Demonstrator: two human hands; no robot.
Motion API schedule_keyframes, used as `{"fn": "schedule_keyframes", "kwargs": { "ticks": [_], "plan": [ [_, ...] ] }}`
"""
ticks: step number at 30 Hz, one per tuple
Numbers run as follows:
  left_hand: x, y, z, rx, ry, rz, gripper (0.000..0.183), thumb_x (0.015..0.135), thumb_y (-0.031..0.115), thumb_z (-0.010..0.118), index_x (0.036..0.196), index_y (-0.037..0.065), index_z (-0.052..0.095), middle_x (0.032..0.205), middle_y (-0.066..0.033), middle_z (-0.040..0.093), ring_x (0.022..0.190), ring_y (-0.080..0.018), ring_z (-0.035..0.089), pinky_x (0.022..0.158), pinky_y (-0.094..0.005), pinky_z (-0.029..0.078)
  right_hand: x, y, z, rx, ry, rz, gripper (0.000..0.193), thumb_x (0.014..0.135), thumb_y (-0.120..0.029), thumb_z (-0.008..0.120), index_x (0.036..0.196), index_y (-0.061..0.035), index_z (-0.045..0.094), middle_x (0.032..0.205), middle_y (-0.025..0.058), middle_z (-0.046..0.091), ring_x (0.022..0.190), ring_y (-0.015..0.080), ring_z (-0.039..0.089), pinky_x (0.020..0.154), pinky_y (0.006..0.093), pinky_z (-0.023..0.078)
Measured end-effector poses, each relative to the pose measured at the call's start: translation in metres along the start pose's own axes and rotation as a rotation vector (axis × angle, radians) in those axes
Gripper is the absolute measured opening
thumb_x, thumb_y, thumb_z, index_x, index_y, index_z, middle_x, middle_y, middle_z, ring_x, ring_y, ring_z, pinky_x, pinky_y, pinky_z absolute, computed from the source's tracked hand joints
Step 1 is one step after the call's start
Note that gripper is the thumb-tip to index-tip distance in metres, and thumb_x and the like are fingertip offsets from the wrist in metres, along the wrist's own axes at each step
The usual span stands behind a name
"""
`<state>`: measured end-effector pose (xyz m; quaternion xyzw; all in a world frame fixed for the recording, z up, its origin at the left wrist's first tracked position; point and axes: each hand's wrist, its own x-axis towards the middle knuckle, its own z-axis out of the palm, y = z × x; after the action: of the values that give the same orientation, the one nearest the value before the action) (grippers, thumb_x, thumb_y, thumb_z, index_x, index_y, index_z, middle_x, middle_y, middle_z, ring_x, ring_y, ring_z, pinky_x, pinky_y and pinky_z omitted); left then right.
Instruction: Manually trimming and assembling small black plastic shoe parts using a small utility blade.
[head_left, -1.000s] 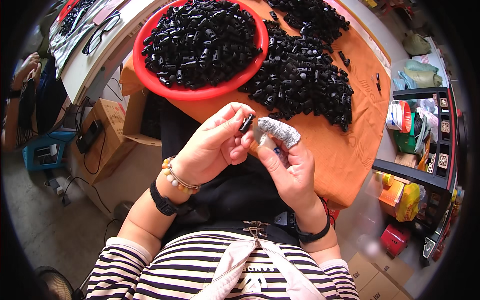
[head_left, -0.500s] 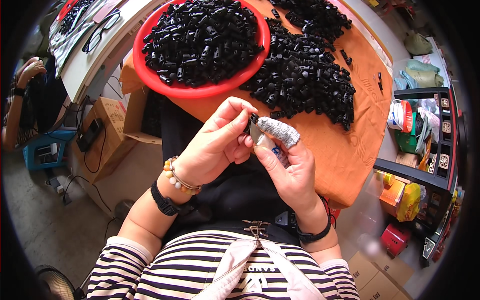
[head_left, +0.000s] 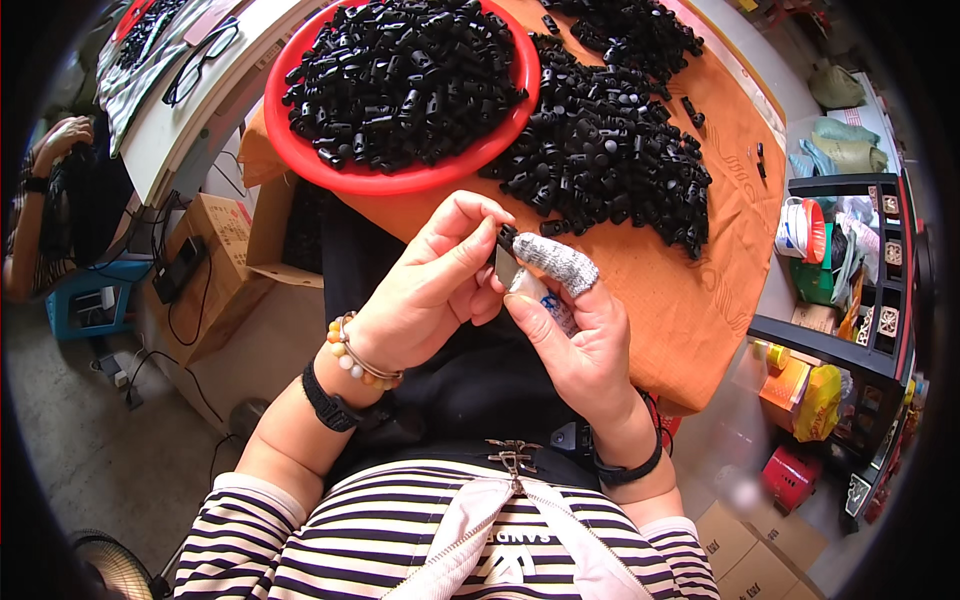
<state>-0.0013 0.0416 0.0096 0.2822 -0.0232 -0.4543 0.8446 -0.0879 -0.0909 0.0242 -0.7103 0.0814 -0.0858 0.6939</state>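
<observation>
A small black plastic part (head_left: 507, 238) is pinched between the thumb and forefinger of my left hand (head_left: 435, 265). My right hand (head_left: 585, 335) is closed on a short knife, whose pale wrapped handle (head_left: 540, 303) with blue marks lies between thumb and fingers. Its flat metal blade (head_left: 506, 268) points up against the underside of the black part. A grey knitted finger cover (head_left: 557, 262) sits on my right forefinger, close beside the part. Both hands meet over my lap, at the near edge of the orange cloth (head_left: 690, 325).
A red basin (head_left: 290, 150) heaped with black parts (head_left: 410, 85) stands ahead to the left. Beside it, a loose pile of similar parts (head_left: 610, 150) spreads over the cloth. Cardboard boxes (head_left: 215, 245) stand at left, a dark shelf (head_left: 840, 345) at right. Another person's hand (head_left: 65, 135) shows far left.
The knife has tilted slightly in my right hand, so more of its blade and handle shows. Both hands stay in nearly the same place. The other person's hand has shifted a little.
</observation>
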Motion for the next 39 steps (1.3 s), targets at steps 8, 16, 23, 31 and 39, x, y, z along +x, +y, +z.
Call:
{"fn": "schedule_keyframes", "kwargs": {
  "ticks": [8,16,23,31,39],
  "plan": [
    [-0.0008,-0.0008,-0.0019,0.03,-0.013,0.042,0.013,0.096,0.02,0.044,0.105,0.012,0.049,0.081,0.0016,0.052,0.065,-0.0038,0.045,0.052,-0.0198,0.035,-0.0001,0.0005,-0.0005,0.022,-0.03,0.0,0.033,0.086,-0.002,0.059,0.118,0.001,0.052,0.085,-0.0005,0.06,0.07,0.0011,0.049,0.062,0.0159,0.041],
    [-0.0009,-0.001,-0.0035,0.064,-0.003,0.071,0.012,0.096,0.019,0.045,0.104,0.011,0.05,0.08,0.0011,0.053,0.063,-0.0043,0.045,0.052,-0.0198,0.035,-0.0008,0.0031,-0.0012,0.04,-0.04,0.003,0.033,0.086,-0.001,0.058,0.119,0.0008,0.052,0.094,0.0037,0.062,0.081,0.0048,0.055,0.071,0.0192,0.046],
    [-0.0012,-0.0026,-0.0036,0.073,0.031,0.061,0.012,0.096,0.019,0.046,0.104,0.012,0.049,0.081,0.0008,0.054,0.061,-0.0036,0.045,0.051,-0.019,0.034,0.001,0.0024,0.002,0.13,-0.03,-0.017,0.033,0.087,-0.002,0.058,0.119,0.0023,0.051,0.097,0.007,0.063,0.084,0.0063,0.056,0.073,0.0199,0.046],
    [-0.0019,0.002,-0.0048,-0.036,-0.04,-0.036,0.015,0.097,0.023,0.043,0.105,0.012,0.049,0.08,0.0026,0.053,0.06,-0.0032,0.043,0.05,-0.0195,0.032,-0.0023,-0.0015,0.0004,0.07,-0.037,0.026,0.035,0.085,-0.003,0.06,0.119,0.0015,0.052,0.095,0.0058,0.063,0.077,0.0031,0.053,0.067,0.0171,0.044],
    [-0.003,0.0031,-0.0047,-0.013,-0.061,-0.031,0.015,0.097,0.023,0.043,0.105,0.012,0.048,0.079,0.0023,0.052,0.062,-0.0029,0.044,0.051,-0.0193,0.032,-0.0022,-0.001,-0.0003,0.028,-0.032,-0.011,0.034,0.085,-0.003,0.06,0.118,0.0013,0.052,0.091,0.0045,0.063,0.075,0.0028,0.053,0.065,0.0174,0.044]
  ]
}}
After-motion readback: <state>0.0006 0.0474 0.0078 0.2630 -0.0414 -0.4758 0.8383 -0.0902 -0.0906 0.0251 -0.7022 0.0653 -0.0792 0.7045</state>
